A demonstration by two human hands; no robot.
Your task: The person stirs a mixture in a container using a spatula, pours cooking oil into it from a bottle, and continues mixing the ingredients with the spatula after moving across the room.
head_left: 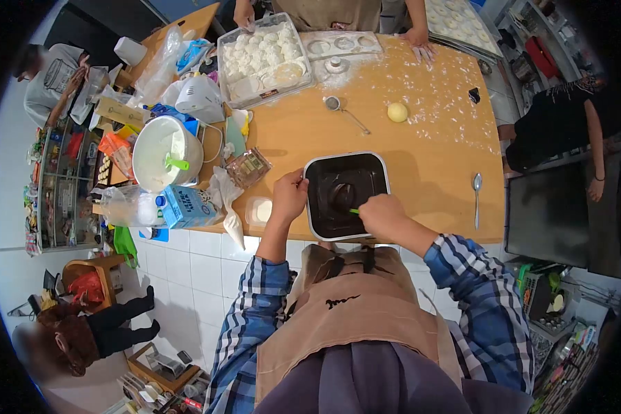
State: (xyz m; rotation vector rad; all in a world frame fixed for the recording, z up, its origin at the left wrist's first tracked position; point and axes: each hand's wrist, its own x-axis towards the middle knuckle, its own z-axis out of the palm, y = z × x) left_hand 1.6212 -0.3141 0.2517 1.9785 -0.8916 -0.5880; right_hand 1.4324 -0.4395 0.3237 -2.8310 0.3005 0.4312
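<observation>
A square dark pan (315, 219) with a white rim sits at the table's near edge. It holds a glossy dark brown mass (342, 196) that looks like melted chocolate. My left hand (291, 196) pinches the pan's left rim between thumb and fingers. Over the pan's right side, my right hand (383, 215) is closed around a utensil with a green handle (354, 211); its far end dips into the dark mass, so its kind is hidden. Close to my left hand are a small white tub (259, 211), a filled piping bag (233, 225) and a brown packet (248, 168).
Left are a white bowl (142, 165) with a green-handled tool, a milk carton (186, 205) and a hand mixer (201, 96). Beyond lie a yellow dough ball (397, 112), a small strainer (332, 103) and a dough-ball tray (225, 69). A spoon (477, 200) lies right. A co-worker's hands (419, 43) are opposite.
</observation>
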